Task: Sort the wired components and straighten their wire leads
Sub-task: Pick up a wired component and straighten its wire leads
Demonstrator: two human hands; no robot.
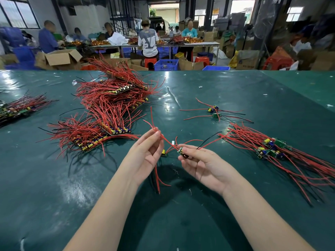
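Note:
My right hand [201, 162] pinches a small green circuit board [181, 151] with red and black wire leads. My left hand [146, 153] pinches the red leads [167, 140] that run from that board, holding them up above the green table [181, 205]. Another small board with a yellow part [164, 153] lies on the table between my hands. A big tangled heap of boards with red wires [112, 105] lies at the left centre. A sorted bundle of boards with laid-out leads [272, 147] lies at the right.
Two loose boards with wires [213, 111] lie at the centre right. A further bundle [20, 107] sits at the far left edge. Beyond the table's far edge, people sit at benches among cardboard boxes and blue crates [165, 64].

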